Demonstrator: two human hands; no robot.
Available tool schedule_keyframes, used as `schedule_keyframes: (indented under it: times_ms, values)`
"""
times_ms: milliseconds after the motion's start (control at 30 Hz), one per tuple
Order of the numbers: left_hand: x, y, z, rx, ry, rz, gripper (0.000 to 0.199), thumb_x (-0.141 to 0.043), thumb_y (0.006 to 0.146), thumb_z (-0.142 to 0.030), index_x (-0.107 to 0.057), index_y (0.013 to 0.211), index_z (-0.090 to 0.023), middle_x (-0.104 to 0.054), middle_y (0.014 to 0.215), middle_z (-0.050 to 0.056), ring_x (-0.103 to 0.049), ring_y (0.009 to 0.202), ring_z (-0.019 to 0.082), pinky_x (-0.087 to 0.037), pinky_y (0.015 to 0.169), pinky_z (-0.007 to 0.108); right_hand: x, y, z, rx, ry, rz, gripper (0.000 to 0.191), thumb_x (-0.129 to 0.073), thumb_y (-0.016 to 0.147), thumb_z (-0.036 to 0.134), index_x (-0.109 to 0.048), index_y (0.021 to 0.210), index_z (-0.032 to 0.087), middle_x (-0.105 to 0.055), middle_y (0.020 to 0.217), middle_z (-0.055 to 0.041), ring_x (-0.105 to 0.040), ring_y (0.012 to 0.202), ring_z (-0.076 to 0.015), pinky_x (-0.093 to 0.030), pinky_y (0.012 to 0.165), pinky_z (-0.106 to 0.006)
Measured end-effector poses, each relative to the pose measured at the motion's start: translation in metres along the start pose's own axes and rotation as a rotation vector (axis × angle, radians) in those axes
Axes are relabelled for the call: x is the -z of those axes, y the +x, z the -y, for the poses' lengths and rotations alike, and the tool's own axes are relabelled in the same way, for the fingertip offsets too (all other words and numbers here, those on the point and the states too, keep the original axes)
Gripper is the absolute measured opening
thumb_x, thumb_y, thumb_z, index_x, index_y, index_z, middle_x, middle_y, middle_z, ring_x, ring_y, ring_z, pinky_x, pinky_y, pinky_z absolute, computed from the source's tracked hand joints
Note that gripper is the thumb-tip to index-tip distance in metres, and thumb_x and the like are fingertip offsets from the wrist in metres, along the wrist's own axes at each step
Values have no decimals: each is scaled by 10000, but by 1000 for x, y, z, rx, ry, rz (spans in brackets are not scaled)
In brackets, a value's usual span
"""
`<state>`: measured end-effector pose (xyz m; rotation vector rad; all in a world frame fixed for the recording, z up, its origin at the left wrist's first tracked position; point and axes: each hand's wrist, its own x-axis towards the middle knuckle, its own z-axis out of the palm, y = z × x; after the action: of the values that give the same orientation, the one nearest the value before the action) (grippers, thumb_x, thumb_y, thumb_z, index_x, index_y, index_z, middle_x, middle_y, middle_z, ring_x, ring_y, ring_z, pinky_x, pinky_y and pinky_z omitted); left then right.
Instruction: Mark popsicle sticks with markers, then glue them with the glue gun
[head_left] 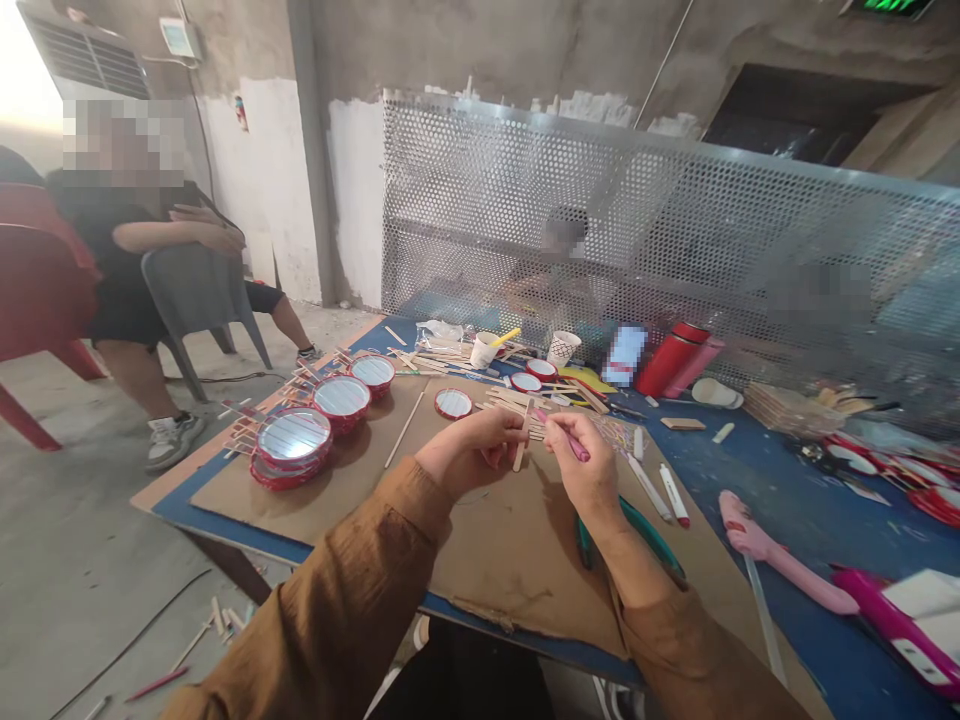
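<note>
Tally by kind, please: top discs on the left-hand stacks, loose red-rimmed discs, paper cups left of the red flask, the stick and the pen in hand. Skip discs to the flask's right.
Top discs on left-hand stacks: 3
Loose red-rimmed discs: 3
Paper cups: 2
Held stick: 1
Held pen: 1
Total: 10

Counted on and over the table (716,470) are three stacks (292,440) of red-rimmed discs, three single discs (453,403), two upright cups (484,350), one phone (626,355), two bottles (673,360), one glue gun (795,570) and one red-capped marker (671,490). Two hands (592,470) hold one stick (518,458) and one pink pen (579,450). The loose sticks (405,430) and the discs heaped at far right (937,505) overlap too much to count.
</note>
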<state>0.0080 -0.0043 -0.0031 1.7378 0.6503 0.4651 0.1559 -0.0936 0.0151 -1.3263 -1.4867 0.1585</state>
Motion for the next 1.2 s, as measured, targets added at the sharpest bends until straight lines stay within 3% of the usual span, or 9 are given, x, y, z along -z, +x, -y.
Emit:
schedule_keyframes:
  times_ms: [200, 400, 767, 1067, 1200]
  values:
    - [6, 3, -2, 41, 76, 28, 305, -564, 899, -369, -530, 680, -159, -558, 558, -17, -441, 393, 62, -348, 431, 184, -1, 0, 0, 15, -4, 42, 258, -577, 873, 456, -659, 888, 212, -711, 729, -32, -671, 640, -181, -522, 648, -294]
    - [6, 4, -2, 69, 68, 54, 265, -516, 927, -338, -538, 732, -159, -587, 595, -14, -449, 396, 59, -354, 430, 185, 0, 0, -1, -5, 25, -14, 273, -578, 879, 472, -663, 897, 213, -717, 760, -36, -673, 658, -181, -526, 654, -297]
    - [4, 3, 0, 41, 65, 11, 311, -539, 925, -372, -528, 698, -159, -571, 579, -11, -455, 410, 62, -357, 448, 185, -2, 0, -3, 26, 3, 52, 256, -568, 878, 449, -651, 907, 208, -732, 793, -49, -690, 675, -186, -527, 652, -298]
    - [3, 2, -2, 38, -1, -17, 306, -576, 900, -372, -552, 688, -153, -577, 577, -4, -429, 385, 56, -320, 425, 193, 0, 0, -1, 27, -6, 2, 237, -570, 887, 443, -651, 895, 220, -715, 748, -26, -668, 643, -175, -521, 640, -290]
    - [5, 1, -3, 63, 21, 31, 299, -552, 907, -351, -556, 685, -151, -598, 584, 10, -447, 394, 63, -345, 437, 198, -3, -1, -2, 30, 1, 38, 248, -567, 884, 449, -649, 909, 216, -721, 775, -34, -671, 654, -175, -526, 651, -294]
